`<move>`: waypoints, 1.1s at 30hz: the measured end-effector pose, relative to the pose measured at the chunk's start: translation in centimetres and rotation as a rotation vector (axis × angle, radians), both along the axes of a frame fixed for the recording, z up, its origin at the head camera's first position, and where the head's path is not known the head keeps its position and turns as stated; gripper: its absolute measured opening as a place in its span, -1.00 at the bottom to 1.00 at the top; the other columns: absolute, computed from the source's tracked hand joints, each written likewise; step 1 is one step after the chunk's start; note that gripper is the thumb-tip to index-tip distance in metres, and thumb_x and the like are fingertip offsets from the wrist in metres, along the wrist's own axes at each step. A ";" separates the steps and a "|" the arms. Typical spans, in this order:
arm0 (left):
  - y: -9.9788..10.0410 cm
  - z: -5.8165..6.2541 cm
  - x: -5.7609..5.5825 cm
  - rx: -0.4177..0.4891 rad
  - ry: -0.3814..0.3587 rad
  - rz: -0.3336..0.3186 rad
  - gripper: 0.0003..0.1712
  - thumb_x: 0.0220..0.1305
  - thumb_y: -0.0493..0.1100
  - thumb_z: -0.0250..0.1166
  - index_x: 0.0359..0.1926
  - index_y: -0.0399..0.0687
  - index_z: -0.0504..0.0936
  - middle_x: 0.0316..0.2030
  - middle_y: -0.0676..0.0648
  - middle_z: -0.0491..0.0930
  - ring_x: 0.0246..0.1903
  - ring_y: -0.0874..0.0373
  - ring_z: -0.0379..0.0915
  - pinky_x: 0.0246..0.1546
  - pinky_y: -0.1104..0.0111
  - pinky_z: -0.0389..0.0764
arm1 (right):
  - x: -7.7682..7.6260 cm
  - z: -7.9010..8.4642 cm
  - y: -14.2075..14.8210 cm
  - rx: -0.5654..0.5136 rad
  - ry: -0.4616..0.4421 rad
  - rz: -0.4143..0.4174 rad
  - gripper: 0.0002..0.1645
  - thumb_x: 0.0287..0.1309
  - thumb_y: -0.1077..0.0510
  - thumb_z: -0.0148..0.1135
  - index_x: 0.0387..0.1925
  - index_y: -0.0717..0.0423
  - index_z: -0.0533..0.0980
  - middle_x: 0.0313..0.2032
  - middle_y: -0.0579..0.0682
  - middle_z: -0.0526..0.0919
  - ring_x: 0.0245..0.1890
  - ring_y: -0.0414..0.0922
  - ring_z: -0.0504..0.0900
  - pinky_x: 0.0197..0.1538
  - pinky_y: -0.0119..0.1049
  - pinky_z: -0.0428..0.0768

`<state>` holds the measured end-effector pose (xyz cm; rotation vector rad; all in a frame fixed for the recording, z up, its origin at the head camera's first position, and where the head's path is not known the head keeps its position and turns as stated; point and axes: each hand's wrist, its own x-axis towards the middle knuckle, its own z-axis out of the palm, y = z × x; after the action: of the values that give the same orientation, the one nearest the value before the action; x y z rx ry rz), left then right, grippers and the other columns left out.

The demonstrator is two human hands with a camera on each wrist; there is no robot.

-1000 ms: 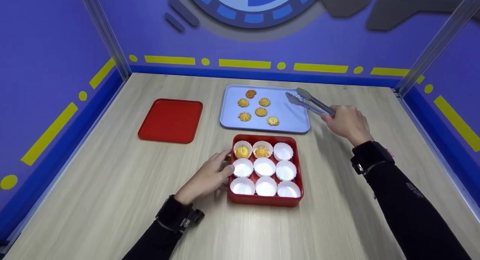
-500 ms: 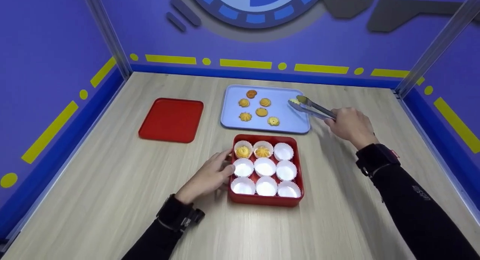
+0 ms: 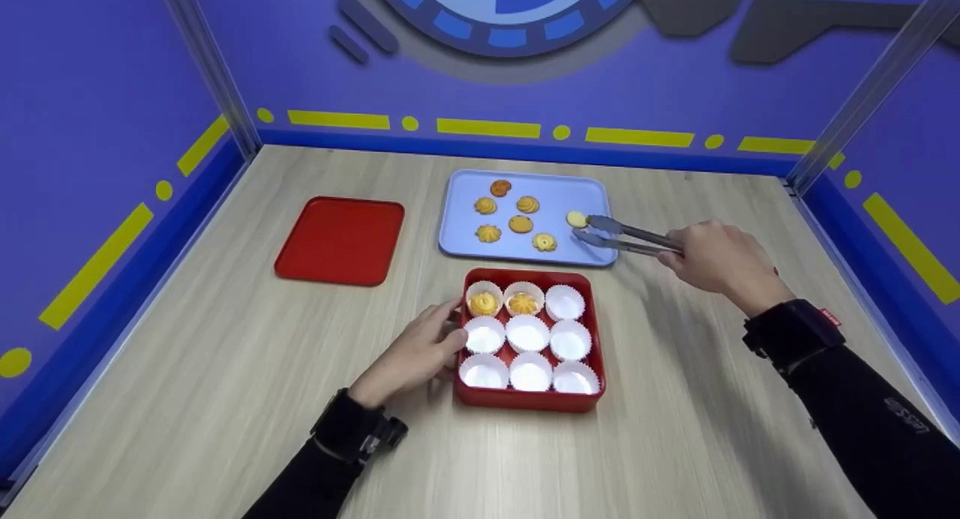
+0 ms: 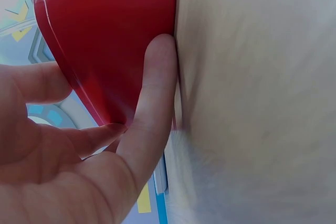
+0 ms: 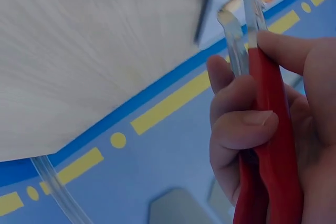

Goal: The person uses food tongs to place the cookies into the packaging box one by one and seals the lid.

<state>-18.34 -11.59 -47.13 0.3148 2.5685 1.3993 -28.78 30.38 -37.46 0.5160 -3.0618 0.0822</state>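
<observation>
My left hand (image 3: 416,350) rests against the left wall of a red box (image 3: 529,401), its fingers laid along the outer wall in the left wrist view. White paper cups (image 3: 528,334) fill the box in rows; the back-left and back-middle ones each hold a cookie (image 3: 523,303). My right hand (image 3: 716,256) grips the red handles of metal tongs (image 3: 637,238), whose tips stand apart over the right part of a light blue tray (image 3: 454,244). A pale round cookie (image 3: 577,219) lies right at the upper tip. Several golden cookies (image 3: 520,224) lie further left on the tray.
A flat red lid (image 3: 340,241) lies on the wooden table (image 3: 262,399), left of the tray. Blue panels (image 3: 300,69) with yellow markings enclose the table at the back and sides. The box stands just in front of the tray.
The tongs have moved towards me and slightly right, and the pale cookie has shifted left and nearer. It showed between the tips half a second ago. My left hand has stayed at the box.
</observation>
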 end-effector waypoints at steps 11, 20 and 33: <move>-0.1 0.1 0.2 0.000 -0.015 -0.003 -0.26 0.59 -0.07 0.17 0.66 -0.07 0.20 0.40 -0.19 0.44 0.38 -0.09 0.41 0.48 -0.09 0.35 | -2.6 2.4 -0.2 -0.067 -0.166 -0.066 -0.60 0.47 -0.08 0.26 -0.02 0.14 0.75 -0.47 -0.02 0.51 -0.45 -0.02 0.42 -0.35 -0.14 0.28; 0.1 0.0 0.1 0.014 -0.001 -0.017 -0.28 0.60 -0.07 0.15 0.65 -0.09 0.22 0.39 -0.20 0.45 0.38 -0.10 0.42 0.47 -0.10 0.36 | -4.3 2.9 -1.0 -0.027 -0.240 -0.079 -0.58 0.46 -0.07 0.27 -0.07 0.21 0.75 -0.22 0.13 0.74 -0.32 0.06 0.50 -0.27 -0.05 0.44; 0.0 0.1 0.1 -0.002 -0.023 -0.003 -0.26 0.60 -0.06 0.16 0.66 -0.08 0.19 0.40 -0.19 0.44 0.36 -0.08 0.44 0.45 -0.08 0.40 | -3.9 3.4 -1.8 0.030 -0.226 -0.062 -0.61 0.44 -0.05 0.29 -0.07 0.20 0.77 -0.28 0.11 0.73 -0.35 0.05 0.50 -0.26 -0.03 0.49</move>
<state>-18.28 -11.61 -47.00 0.2998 2.5499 1.3918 -32.73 28.61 -34.01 0.4405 -3.3018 0.1003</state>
